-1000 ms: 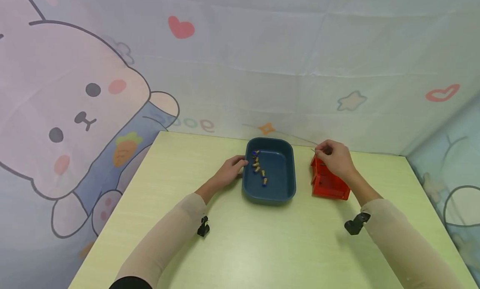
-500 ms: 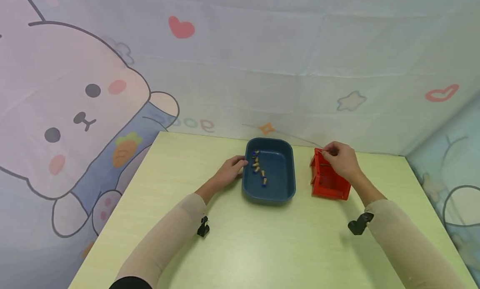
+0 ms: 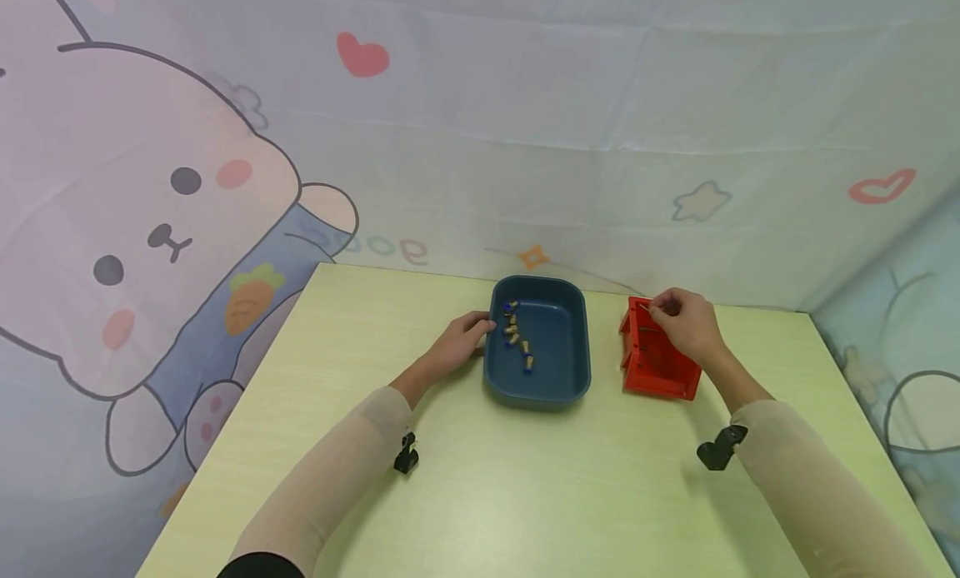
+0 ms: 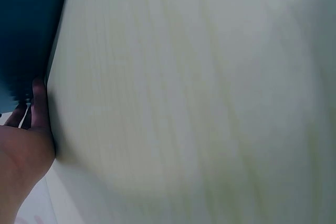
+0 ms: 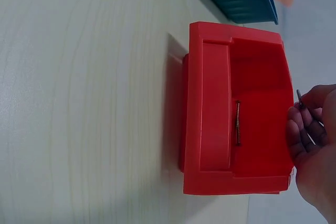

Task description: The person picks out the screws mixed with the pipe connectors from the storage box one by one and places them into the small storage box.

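My left hand (image 3: 455, 343) rests at the left side of a dark blue plastic bin (image 3: 551, 391), its fingers against the wall. Several small brass-coloured pieces (image 3: 513, 329) with blue ends lie along the left of the bin's floor. Over the far end of a red parts bin (image 3: 660, 384), my right hand (image 3: 686, 321) pinches a thin metal screw (image 5: 299, 97) between thumb and fingertips, most of it hidden by the fingers. Inside the red bin, the right wrist view shows a long threaded screw (image 5: 238, 123) lying on the floor.
Both bins stand on a pale wood-grain table (image 3: 480, 495), side by side with a gap between them. Behind the table's far edge hangs a printed cloth backdrop (image 3: 525, 186). Black camera mounts (image 3: 722, 447) sit at both wrists.
My right hand has shifted right and slightly nearer, from the red bin's far left corner to over its far end, still pinching the screw. The left hand and both bins look unmoved.
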The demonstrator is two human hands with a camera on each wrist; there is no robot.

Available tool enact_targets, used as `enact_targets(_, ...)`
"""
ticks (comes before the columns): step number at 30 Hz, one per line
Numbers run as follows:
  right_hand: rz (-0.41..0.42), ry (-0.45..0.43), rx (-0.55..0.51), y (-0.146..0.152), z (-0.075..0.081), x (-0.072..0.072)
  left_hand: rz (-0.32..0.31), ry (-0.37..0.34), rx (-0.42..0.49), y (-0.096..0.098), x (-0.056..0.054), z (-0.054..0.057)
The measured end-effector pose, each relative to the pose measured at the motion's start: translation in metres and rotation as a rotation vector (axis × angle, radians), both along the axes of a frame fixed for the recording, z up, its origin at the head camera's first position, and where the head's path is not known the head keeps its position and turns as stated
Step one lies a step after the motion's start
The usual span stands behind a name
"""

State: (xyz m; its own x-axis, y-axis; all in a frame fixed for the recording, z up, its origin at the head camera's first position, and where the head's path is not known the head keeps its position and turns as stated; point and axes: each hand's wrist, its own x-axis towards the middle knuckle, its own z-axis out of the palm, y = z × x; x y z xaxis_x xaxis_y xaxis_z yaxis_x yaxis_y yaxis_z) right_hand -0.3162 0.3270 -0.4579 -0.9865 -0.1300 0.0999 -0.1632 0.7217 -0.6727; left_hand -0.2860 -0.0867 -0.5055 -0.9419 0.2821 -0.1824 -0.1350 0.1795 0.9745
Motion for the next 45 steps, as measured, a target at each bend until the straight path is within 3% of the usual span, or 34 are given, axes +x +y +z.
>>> enact_targets(6,0.001,-0.009,0.005,0.002,-0.003,-0.001,-0.014,-0.013,0.002,0.0,0.0,0.002)
enact_targets(20,-0.008,-0.005,-0.001,0.002,-0.007,-0.002,0.026,0.041,-0.023,0.003,0.002,-0.003)
enact_targets(32,-0.017,-0.01,-0.003,0.001,-0.001,0.0,0.026,0.04,-0.031,0.003,0.001,-0.002)
enact_targets(45,0.051,0.011,-0.023,-0.011,0.007,0.002,0.03,0.003,-0.031,-0.005,-0.003,0.001)
